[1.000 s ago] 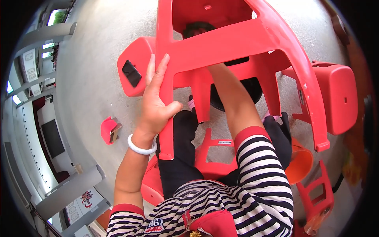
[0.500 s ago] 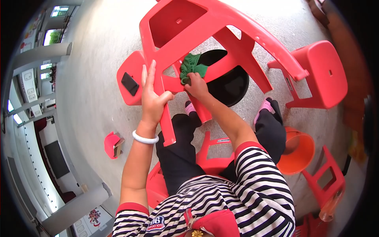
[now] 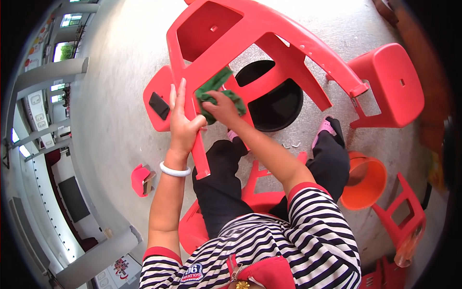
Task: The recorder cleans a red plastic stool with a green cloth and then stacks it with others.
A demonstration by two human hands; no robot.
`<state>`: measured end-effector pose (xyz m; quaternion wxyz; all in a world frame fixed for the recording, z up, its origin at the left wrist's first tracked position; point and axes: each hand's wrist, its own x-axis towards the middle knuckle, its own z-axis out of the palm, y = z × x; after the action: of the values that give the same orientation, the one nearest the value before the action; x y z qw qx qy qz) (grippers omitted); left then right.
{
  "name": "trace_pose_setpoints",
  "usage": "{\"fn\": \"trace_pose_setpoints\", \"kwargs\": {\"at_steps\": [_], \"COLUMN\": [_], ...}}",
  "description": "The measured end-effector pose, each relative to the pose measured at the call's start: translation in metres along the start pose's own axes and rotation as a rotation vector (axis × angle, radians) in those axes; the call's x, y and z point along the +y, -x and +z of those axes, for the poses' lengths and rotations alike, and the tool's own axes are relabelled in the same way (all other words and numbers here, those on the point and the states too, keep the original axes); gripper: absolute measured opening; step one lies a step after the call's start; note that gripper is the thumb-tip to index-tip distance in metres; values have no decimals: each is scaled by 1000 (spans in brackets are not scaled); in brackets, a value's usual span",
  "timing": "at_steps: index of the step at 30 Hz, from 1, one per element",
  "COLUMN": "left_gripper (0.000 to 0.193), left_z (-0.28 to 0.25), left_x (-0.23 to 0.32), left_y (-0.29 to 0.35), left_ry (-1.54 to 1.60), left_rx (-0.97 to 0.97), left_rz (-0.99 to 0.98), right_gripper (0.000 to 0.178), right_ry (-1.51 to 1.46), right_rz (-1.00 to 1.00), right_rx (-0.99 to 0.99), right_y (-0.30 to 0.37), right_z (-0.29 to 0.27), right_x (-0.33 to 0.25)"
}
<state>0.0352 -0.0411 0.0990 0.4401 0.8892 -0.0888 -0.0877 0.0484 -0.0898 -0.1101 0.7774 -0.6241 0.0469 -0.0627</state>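
A large red plastic stool [image 3: 269,33] is tipped over in front of me, its legs pointing toward me. My left hand [image 3: 184,126], with a white bangle at the wrist, grips one leg of the stool. My right hand [image 3: 222,107] is shut on a green cloth [image 3: 215,91] and presses it against the stool's frame near the left hand. I sit on a low red stool [image 3: 262,188].
A black basin [image 3: 276,103] stands on the concrete floor behind the stool. An orange bucket [image 3: 365,180] is at my right, with red stools [image 3: 392,84] beside it. A small red stool holding a black phone [image 3: 159,105] is at left.
The red stool has tilted farther away from me. My right hand came out from under it holding the green cloth and now rubs the frame by the left hand.
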Motion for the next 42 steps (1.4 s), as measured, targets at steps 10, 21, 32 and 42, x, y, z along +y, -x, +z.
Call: {"fn": "trace_pose_setpoints", "kwargs": {"at_steps": [10, 21, 32, 42], "left_gripper": [93, 92, 92, 90], "left_z": [-10, -6, 4, -10], "left_x": [-3, 1, -14, -22], "left_y": [4, 3, -2, 2], "left_ry": [51, 63, -82, -77], "left_rx": [28, 31, 67, 75], "left_rz": [-16, -27, 74, 78], "right_gripper": [14, 39, 39, 22], "right_ry": [1260, 1659, 1349, 1644], "right_rz": [-156, -115, -4, 25], "right_rx": [-267, -24, -209, -71], "right_y": [-17, -42, 15, -50], "right_z": [-77, -229, -72, -195], "right_x": [35, 33, 47, 17]}}
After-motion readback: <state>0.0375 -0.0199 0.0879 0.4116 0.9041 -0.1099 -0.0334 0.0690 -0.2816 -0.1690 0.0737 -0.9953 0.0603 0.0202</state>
